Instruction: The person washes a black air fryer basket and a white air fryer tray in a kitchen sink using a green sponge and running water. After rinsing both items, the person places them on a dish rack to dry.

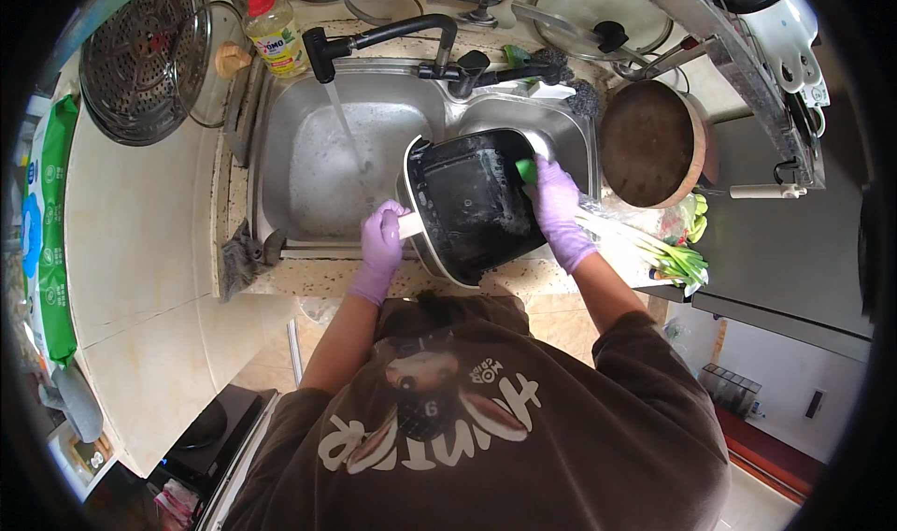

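Observation:
Both my hands wear thin purple gloves. My left hand point(383, 236) grips the pale handle point(411, 225) of a black air-fryer basket point(476, 198), which is tilted over the front of the sink. Whitish residue or foam streaks its dark inside. My right hand point(557, 205) is at the basket's right wall, its fingers closed on a green scouring pad point(526, 171); only part of the pad shows. To the left, a stream of water point(341, 117) runs from the black faucet point(382, 39) into the large steel sink bowl point(308, 166).
A smaller sink bowl point(504, 114) lies behind the basket. An OMO soap bottle point(277, 37) stands back left. On the right are a brown pan point(648, 145) and spring onions point(652, 247). A grey cloth point(247, 261) hangs at the counter's front left. A metal rack point(743, 68) overhangs the right side.

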A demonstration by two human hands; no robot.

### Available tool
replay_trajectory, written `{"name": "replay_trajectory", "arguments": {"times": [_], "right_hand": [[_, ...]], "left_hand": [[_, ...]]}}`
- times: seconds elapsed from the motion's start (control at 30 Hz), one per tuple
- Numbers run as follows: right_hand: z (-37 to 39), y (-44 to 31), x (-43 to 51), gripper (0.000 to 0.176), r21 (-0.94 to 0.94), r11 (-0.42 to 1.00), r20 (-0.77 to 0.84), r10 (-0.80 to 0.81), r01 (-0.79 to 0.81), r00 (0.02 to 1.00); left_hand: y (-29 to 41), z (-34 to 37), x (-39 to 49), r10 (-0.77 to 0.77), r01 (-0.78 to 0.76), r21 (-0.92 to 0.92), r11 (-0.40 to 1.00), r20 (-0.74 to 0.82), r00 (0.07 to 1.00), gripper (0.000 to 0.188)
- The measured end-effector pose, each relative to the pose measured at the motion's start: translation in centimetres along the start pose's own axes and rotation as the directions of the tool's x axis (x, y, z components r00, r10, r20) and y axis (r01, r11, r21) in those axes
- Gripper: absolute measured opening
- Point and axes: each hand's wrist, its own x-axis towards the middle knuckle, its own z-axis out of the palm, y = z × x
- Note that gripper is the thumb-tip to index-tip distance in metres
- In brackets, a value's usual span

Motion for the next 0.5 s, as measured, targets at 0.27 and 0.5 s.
{"name": "replay_trajectory", "arguments": {"times": [0.27,0.5], "right_hand": [[8.9,-7.0,6.9,0.018,0.898,0.366,0.119,0.334,-0.245,0.935],[15.2,-14.0,7.6,0.032,0.977,-0.068,0.197,-0.067,-0.201,0.978]], "left_hand": [[-0.9,-1.3,1.0,-0.101,0.104,-0.026,0.994,0.097,0.990,0.024],[0.1,-2.0,1.9,-0.234,0.269,-0.139,0.953,0.226,0.946,0.020]]}}
